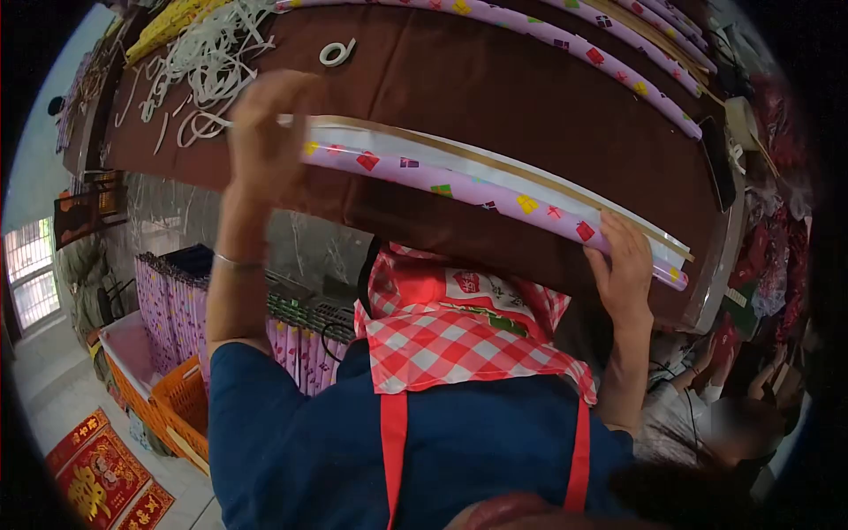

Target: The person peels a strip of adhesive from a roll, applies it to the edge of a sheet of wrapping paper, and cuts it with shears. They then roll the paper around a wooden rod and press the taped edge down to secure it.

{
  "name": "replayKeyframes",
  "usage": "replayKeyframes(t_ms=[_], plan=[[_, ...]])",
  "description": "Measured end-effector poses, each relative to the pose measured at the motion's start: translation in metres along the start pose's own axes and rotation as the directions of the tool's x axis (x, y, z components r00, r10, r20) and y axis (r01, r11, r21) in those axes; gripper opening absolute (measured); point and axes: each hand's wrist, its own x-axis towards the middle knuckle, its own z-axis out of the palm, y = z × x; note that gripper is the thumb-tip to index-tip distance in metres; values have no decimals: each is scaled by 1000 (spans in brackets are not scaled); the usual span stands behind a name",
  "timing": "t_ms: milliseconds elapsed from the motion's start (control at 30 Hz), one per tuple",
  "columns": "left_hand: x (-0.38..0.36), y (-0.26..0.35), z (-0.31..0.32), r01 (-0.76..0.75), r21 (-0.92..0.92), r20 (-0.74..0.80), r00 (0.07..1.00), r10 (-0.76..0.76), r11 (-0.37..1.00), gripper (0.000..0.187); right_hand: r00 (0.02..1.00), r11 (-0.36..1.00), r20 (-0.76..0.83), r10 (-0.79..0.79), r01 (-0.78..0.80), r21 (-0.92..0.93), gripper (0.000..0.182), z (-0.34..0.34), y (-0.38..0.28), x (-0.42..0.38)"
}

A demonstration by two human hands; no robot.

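A long lilac roll of gift-print wrapping paper (440, 187) lies along the near side of the brown table (353, 97). Its white inner side and a tan strip (495, 161) show along its far edge. My right hand (627, 252) grips the roll near its right end, thumb in front and fingers over the top. Blurred by motion, my left hand (269, 119) is raised at the roll's left end with its fingers curled. A bit of white shows beside it, but what the fingers hold is not clear.
Tangled white strips (208, 66) and a small white tape ring (336, 55) lie at the back left. More printed rolls (574, 49) line the far side. A phone (718, 163) rests at the right edge. Below left stands an orange crate (177, 397); another person (707, 424) is at lower right.
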Motion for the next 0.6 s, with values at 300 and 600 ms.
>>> replayKeyframes(t_ms=[300,600], plan=[[-34,113,102,-170,-135,405,890,211,976,47,997,992,-25,-76,73,-101,44,4,-4,0],[-39,103,94,-207,-48,440,874,207,977,45,990,980,-55,-133,123,-159,51,44,-42,38]])
